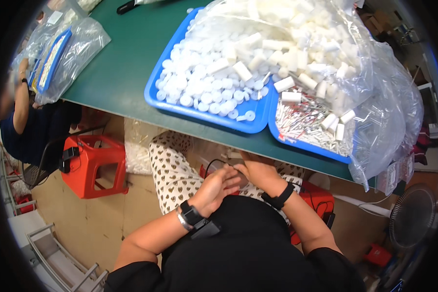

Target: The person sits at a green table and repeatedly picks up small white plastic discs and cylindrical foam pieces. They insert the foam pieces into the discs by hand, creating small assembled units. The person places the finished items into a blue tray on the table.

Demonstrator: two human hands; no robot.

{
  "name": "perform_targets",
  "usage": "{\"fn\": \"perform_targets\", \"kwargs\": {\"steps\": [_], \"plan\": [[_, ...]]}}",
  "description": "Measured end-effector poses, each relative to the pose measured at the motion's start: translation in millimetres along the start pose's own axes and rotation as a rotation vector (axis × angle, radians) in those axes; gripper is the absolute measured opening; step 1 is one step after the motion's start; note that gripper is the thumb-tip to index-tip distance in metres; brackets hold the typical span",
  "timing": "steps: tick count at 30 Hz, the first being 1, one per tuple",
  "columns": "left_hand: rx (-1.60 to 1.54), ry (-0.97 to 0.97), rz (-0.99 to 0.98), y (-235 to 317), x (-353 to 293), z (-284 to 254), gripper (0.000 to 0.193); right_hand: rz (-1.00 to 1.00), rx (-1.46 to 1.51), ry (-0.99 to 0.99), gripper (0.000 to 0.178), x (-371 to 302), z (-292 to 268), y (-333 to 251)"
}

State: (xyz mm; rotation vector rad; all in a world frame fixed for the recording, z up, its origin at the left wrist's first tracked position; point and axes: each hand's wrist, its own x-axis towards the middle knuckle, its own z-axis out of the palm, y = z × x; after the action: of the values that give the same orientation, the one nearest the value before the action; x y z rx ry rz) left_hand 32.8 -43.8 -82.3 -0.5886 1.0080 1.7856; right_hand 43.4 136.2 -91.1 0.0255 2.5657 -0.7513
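See left grip (215,189) loosely curled beside right grip (258,172), cannot tell whether holding; farther, smooth round discs (214,96) in blue plastic tray (199,116).

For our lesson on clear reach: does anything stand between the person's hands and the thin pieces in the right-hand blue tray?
Yes: the table edge and tray rim separate the left hand and right hand from the thin pieces. White cylinders cover some; a clear bag overlies the far part.
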Motion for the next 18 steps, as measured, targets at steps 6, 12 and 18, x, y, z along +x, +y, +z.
{"fn": "perform_targets", "kwargs": {"steps": [6,12,18], "plan": [[0.676,-0.154,0.711,63,-36,26,0.017,-0.471,-0.039,0.490,0.013,-51,-73,-27],[1.333,0.072,1.531,129,-22,62,0.013,-0.264,-0.446,0.802,0.016,-60,-148,-8],[1.794,0.081,1.214,152,13,76,0.013,-0.312,-0.417,0.677,0.014,-45,-156,12]]}}
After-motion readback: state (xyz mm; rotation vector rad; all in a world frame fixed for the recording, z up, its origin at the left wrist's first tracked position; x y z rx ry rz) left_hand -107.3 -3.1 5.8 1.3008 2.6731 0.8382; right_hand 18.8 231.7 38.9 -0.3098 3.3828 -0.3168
